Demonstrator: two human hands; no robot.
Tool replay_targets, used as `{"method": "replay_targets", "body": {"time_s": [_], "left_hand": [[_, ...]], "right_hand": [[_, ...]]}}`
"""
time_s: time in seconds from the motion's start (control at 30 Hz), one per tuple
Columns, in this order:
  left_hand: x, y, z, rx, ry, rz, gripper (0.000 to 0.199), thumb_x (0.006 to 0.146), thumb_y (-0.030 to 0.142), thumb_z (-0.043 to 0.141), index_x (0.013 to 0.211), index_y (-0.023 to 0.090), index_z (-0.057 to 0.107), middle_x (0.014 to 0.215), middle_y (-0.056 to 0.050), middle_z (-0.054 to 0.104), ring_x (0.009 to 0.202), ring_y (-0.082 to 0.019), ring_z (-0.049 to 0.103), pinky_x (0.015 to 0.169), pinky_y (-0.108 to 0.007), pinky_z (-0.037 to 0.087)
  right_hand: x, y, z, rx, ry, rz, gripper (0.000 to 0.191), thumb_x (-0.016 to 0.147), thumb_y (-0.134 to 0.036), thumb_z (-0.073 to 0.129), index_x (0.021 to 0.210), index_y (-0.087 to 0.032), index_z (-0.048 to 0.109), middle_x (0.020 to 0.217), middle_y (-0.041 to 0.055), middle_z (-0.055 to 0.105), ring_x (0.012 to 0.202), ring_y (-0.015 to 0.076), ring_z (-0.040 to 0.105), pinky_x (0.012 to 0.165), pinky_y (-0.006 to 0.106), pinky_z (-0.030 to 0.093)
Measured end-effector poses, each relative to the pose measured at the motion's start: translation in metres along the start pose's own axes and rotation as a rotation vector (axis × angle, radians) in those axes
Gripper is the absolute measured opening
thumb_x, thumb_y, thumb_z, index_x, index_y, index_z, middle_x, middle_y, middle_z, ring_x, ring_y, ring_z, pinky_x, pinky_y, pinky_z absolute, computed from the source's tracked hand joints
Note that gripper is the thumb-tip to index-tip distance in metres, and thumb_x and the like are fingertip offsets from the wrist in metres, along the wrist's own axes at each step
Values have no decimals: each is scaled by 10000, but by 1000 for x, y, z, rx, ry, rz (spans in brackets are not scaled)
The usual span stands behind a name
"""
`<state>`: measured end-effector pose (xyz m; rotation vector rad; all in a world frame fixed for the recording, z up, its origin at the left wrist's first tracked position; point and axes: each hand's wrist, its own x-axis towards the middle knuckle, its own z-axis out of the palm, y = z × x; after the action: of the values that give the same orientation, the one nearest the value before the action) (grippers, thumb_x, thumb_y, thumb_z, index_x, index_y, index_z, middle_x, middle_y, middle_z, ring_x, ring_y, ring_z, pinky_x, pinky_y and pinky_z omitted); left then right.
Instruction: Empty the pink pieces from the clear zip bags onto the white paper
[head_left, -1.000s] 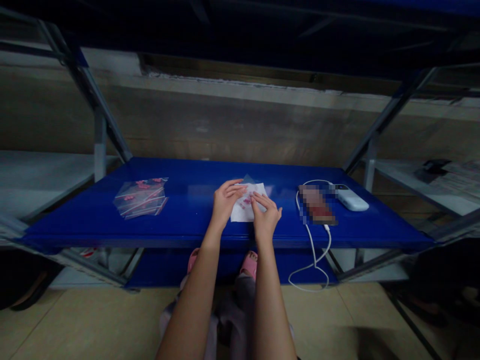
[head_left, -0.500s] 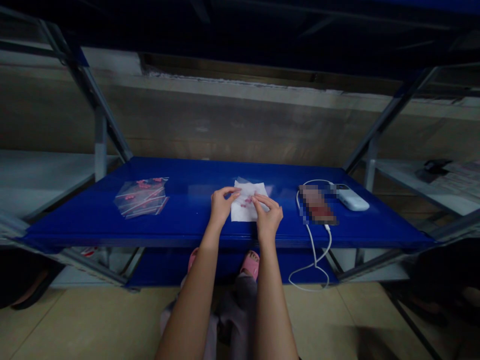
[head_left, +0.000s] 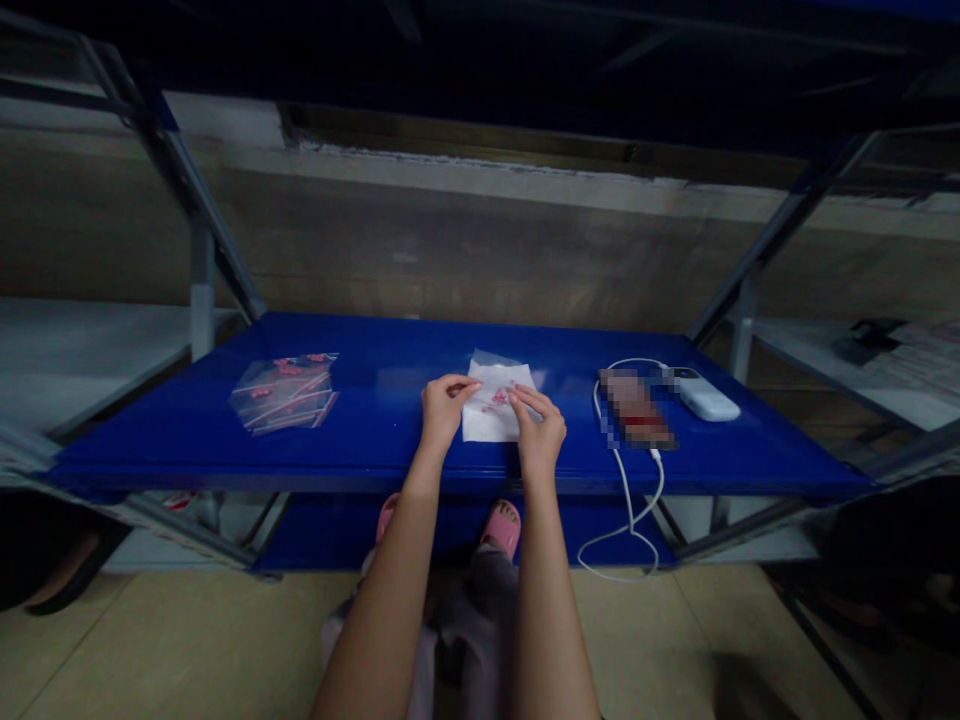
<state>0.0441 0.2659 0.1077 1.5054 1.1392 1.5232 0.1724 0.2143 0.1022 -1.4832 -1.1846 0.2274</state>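
A white paper sheet (head_left: 489, 428) lies on the blue shelf, with a small cluster of pink beads or pieces (head_left: 500, 397) on it. My left hand (head_left: 444, 408) is at the sheet's left edge, thumb and forefinger pinched together. Over the sheet's right side my right hand (head_left: 541, 425) also pinches, its fingertips beside the pink pieces. Whatever either pinch holds is too small to make out. A clear plastic piece (head_left: 491, 357) sticks out behind the sheet.
Several clear zip bags (head_left: 289, 400) with pink pieces lie to the left on the blue shelf (head_left: 390, 450). To the right are a blurred phone (head_left: 637, 412), a white power bank (head_left: 705, 396) and a white cable (head_left: 628, 500) hanging over the front edge. Metal posts (head_left: 202, 290) flank the shelf.
My right fingertips have shifted slightly right, and more of the pink pieces show on the sheet. My left hand stays almost in place.
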Motion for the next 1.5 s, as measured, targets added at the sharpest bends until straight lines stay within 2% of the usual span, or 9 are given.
{"method": "replay_targets", "body": {"time_s": [0.17, 0.47, 0.73, 0.87, 1.07, 1.23, 1.27, 1.4, 1.5], "left_hand": [[0, 0, 1, -18, -48, 10, 35, 633, 145, 661, 655, 161, 683, 700, -42, 690, 643, -156, 617, 632, -269, 471], [-2, 9, 2, 206, -19, 140, 98, 622, 117, 696, 573, 164, 625, 645, -7, 626, 618, -130, 566, 609, -239, 432], [-2, 9, 2, 200, -50, 128, 78, 650, 103, 672, 613, 161, 635, 680, -16, 638, 635, -133, 570, 641, -245, 436], [-1, 8, 2, 172, -26, 109, 78, 654, 97, 663, 622, 166, 644, 692, -17, 643, 621, -131, 568, 622, -243, 438], [0, 3, 5, 129, -50, 59, 68, 666, 85, 650, 680, 151, 645, 747, -39, 639, 665, -138, 581, 640, -250, 444], [-11, 13, -8, 363, 16, 91, 409, 601, 192, 748, 975, 176, 583, 915, -46, 591, 742, -150, 554, 690, -276, 418], [-14, 16, -13, 431, -23, 117, 392, 606, 235, 752, 954, 183, 580, 874, -29, 585, 742, -154, 545, 679, -272, 403], [-22, 23, -27, 577, -347, 178, 191, 641, 256, 734, 770, 199, 605, 708, 18, 560, 705, -150, 526, 638, -243, 357], [-24, 21, -28, 577, -434, 143, 133, 669, 202, 710, 769, 188, 623, 707, 13, 569, 679, -137, 524, 632, -232, 352]], "right_hand": [[0, -4, 0, -2, 47, 1, 170, 732, -352, 606, 738, -221, 715, 911, 19, 699, 887, 180, 607, 835, 309, 414], [-4, -16, -3, -91, 123, 33, 148, 728, -330, 616, 701, -205, 689, 877, 25, 689, 875, 187, 583, 822, 305, 393], [-5, -15, 0, -28, 95, 62, 204, 748, -369, 568, 745, -200, 683, 925, 37, 681, 902, 188, 578, 838, 312, 392], [-5, -13, 0, -32, 32, 84, 223, 752, -377, 557, 811, -218, 703, 962, 28, 682, 933, 187, 578, 860, 316, 391], [-3, -8, 2, -77, -8, 121, 196, 726, -361, 591, 782, -219, 713, 956, 25, 686, 906, 194, 587, 834, 309, 403], [-4, -7, 3, -83, 49, 133, 205, 741, -359, 574, 777, -206, 705, 951, 35, 685, 909, 198, 587, 833, 306, 398], [-4, -8, 3, -80, 56, 131, 207, 745, -359, 569, 772, -204, 703, 947, 37, 685, 907, 198, 587, 831, 305, 398], [-4, -9, 3, -64, 65, 136, 205, 743, -350, 573, 762, -191, 702, 930, 47, 687, 896, 204, 590, 820, 306, 399], [-4, -9, 3, -57, 81, 145, 192, 732, -333, 587, 759, -182, 702, 921, 56, 686, 889, 214, 591, 809, 312, 401]]}}
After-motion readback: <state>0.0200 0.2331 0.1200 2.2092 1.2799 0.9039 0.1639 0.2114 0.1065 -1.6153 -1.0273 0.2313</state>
